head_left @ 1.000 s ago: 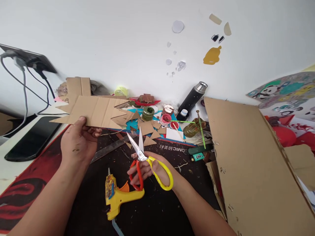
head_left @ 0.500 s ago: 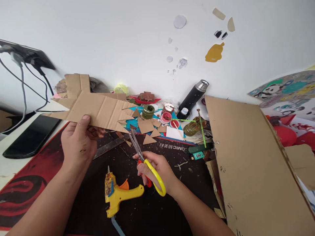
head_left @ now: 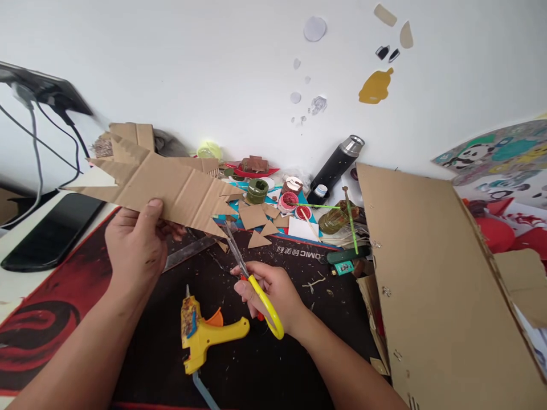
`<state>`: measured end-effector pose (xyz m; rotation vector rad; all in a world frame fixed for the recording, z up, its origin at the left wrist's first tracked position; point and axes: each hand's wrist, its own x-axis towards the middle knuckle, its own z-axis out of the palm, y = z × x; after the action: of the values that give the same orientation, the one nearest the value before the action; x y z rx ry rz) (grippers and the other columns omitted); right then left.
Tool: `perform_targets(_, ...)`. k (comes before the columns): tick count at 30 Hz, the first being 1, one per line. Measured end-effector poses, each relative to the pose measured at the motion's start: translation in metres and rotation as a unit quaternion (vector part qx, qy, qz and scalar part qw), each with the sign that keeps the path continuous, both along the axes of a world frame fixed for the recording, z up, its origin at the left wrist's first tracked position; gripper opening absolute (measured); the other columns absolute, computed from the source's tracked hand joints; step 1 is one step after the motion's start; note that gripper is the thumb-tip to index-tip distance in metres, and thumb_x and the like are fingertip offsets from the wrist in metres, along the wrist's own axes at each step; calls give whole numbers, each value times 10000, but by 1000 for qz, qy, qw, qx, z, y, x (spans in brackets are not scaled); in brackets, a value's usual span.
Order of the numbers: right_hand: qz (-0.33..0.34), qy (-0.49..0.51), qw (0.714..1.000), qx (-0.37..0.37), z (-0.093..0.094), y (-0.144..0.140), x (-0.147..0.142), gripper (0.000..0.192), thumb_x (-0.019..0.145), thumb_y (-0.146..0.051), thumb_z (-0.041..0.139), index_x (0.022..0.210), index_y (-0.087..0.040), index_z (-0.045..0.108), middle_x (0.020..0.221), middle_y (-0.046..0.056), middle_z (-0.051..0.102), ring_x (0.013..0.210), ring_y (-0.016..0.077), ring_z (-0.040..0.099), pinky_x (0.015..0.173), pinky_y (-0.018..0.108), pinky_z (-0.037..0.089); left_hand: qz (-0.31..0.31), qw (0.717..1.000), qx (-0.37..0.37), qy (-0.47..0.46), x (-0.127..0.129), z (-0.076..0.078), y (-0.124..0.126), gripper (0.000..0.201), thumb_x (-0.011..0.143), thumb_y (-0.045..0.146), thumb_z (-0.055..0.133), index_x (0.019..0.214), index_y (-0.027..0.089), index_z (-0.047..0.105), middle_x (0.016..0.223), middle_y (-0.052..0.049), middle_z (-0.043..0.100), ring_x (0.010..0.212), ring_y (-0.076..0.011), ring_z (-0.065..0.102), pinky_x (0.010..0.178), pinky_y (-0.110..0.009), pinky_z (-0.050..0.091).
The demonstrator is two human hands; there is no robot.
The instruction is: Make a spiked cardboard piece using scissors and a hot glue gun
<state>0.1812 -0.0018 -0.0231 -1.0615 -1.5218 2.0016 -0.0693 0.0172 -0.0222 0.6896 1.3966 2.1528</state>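
My left hand [head_left: 139, 245] grips a piece of corrugated cardboard [head_left: 171, 191] by its lower edge, thumb on top and fingers beneath. Pointed, notched ends show on both sides of the piece. My right hand [head_left: 273, 293] is closed around the handles of a pair of scissors [head_left: 237, 250], one yellow and one red. The blades point up and left, their tips at the cardboard's lower right corner. Whether the blades touch the cardboard I cannot tell. Below the hands, a yellow hot glue gun [head_left: 205, 333] lies on the black mat [head_left: 282, 370].
Cardboard scraps [head_left: 252, 216] lie among open paint jars [head_left: 257, 191] at the back. A black thermos [head_left: 337, 162] leans by the wall. A large cardboard panel [head_left: 436, 273] stands at right. A dark phone [head_left: 51, 230] and a metal ruler [head_left: 188, 253] are at left.
The cardboard has tilted and shifted slightly right, its left points now spread apart. The scissors appear a little more closed at the handles.
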Motion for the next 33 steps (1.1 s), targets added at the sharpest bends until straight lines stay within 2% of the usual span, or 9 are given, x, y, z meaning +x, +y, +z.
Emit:
perform_targets(8, -2, -11, 1000, 14, -2, -1, -1, 394, 892, -465, 771, 1127, -154, 712, 644, -69, 549, 452, 80, 515, 422, 202, 386, -2, 1000, -3, 4, -1, -1, -1, 225, 743, 290, 848, 774, 179, 654, 511, 46, 622, 326, -137, 532, 304, -232, 399)
perform_targets(20, -6, -26, 999, 32, -12, -2, 1, 398, 908, -481, 781, 1145, -162, 749, 605, -72, 538, 449, 82, 494, 441, 207, 371, -6, 1000, -2, 22, 0, 0, -1, 201, 743, 277, 830, 745, 188, 649, 495, 50, 605, 317, -142, 520, 288, -245, 411)
perform_targets(33, -1, -42, 997, 69, -12, -3, 3, 387, 943, -488, 765, 1151, -162, 771, 588, -61, 540, 468, 97, 494, 472, 215, 387, -4, 1000, -4, 22, -2, -1, 0, 195, 747, 279, 827, 764, 178, 660, 503, 54, 601, 321, -133, 517, 299, -239, 393)
